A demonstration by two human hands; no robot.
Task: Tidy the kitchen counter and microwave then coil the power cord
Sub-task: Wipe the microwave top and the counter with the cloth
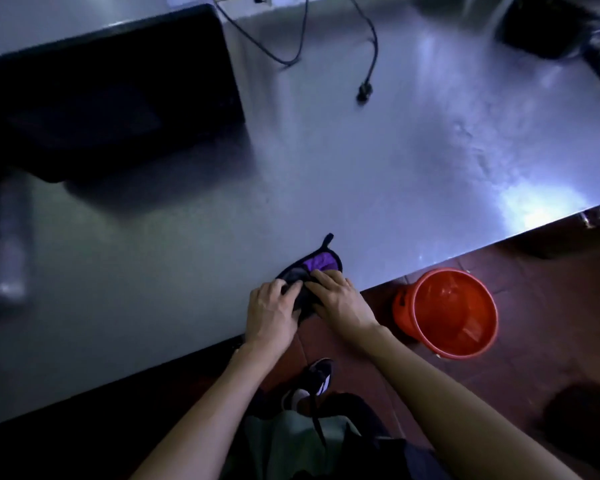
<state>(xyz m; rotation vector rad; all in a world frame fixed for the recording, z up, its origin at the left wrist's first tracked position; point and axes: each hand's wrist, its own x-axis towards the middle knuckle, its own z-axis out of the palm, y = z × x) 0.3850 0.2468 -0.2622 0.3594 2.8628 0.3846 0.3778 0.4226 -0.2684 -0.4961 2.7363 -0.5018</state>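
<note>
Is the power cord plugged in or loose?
Loose at this end: the power cord's plug lies bare on the counter.

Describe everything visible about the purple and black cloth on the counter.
The cloth is soft fabric, purple with black edging and a small black loop at its far end. It lies bunched near the front edge of the grey counter. The left hand and right hand both rest on its near part, fingers gathering the folds.

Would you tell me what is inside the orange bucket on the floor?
The orange bucket looks mostly empty: its inner wall and bottom show, with a faint pale patch at the bottom that I cannot identify. The near rim hides nothing much.
</note>
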